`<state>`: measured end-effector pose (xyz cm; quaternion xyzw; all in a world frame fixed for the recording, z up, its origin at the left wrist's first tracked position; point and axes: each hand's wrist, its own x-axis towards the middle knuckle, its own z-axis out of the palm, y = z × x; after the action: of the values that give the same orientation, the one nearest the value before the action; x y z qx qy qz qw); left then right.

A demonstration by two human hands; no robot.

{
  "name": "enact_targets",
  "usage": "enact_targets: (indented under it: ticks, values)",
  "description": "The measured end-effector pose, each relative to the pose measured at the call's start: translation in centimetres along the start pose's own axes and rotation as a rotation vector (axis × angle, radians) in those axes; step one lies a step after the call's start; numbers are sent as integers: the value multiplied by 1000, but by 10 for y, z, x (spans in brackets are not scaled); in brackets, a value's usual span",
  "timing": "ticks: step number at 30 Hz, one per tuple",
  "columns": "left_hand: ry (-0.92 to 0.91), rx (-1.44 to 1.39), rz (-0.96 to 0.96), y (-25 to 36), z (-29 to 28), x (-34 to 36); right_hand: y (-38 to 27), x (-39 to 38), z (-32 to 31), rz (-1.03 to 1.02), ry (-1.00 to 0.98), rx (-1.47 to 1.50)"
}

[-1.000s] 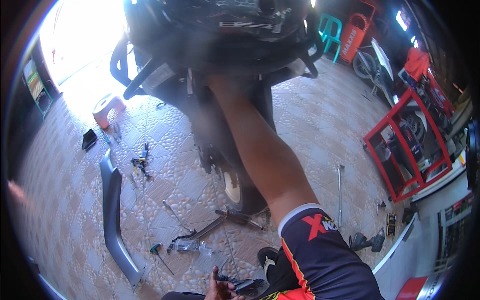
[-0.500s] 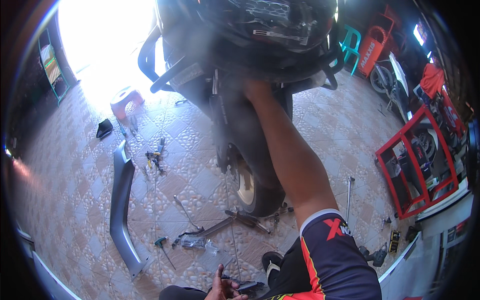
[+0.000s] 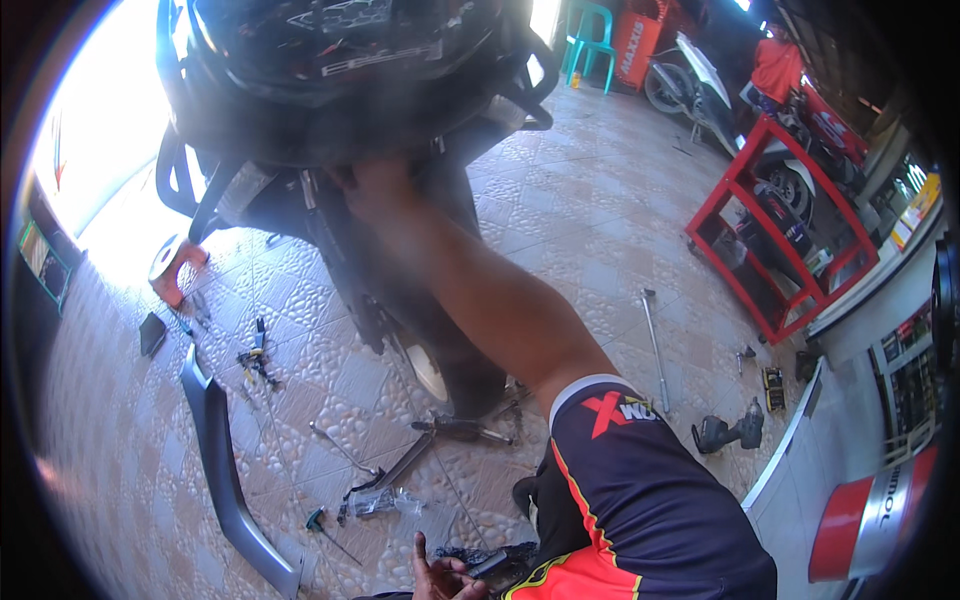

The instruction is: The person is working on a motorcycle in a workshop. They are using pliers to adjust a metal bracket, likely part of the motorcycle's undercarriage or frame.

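Note:
My right arm stretches up to the rear of a black motorcycle (image 3: 330, 110). My right hand (image 3: 380, 192) is under the tail, above the rear tyre (image 3: 470, 375); its fingers are hidden in shadow there. Low in the picture, my left hand (image 3: 445, 578) has its thumb raised and its fingers loosely apart, and I see nothing held in it. Beside it lies a dark object (image 3: 495, 563) whose kind I cannot make out. A clear plastic packet (image 3: 375, 502) and a dark metal part (image 3: 460, 430) lie on the floor between that hand and the wheel.
On the left floor lie a long grey body panel (image 3: 225, 465), a green-handled screwdriver (image 3: 316, 519) and an orange stool (image 3: 172, 265). To the right are a long-handled wrench (image 3: 655, 345), a cordless drill (image 3: 730, 430), a red metal frame (image 3: 700, 225) and a red-and-white drum (image 3: 845, 535).
The view has swung to the right, so the motorcycle and floor things sit further left, and the drum has come into sight. My right hand stays under the tail; my left stays low.

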<state>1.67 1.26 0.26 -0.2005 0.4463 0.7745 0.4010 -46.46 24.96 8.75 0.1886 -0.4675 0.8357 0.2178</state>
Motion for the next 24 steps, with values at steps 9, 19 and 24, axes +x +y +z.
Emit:
enact_targets:
  ticks: [9, 19, 24]
  values:
    - [37, 37, -66, 14, -3, 6, -92, -129, 29, 666, 302, 180]
    - [184, -65, 300, 32, -14, 30, -80, -291, 81, 353, -907, -393]
    - [76, -63, 443, 26, -23, 15, -61, -309, 84, 489, -1047, -493]
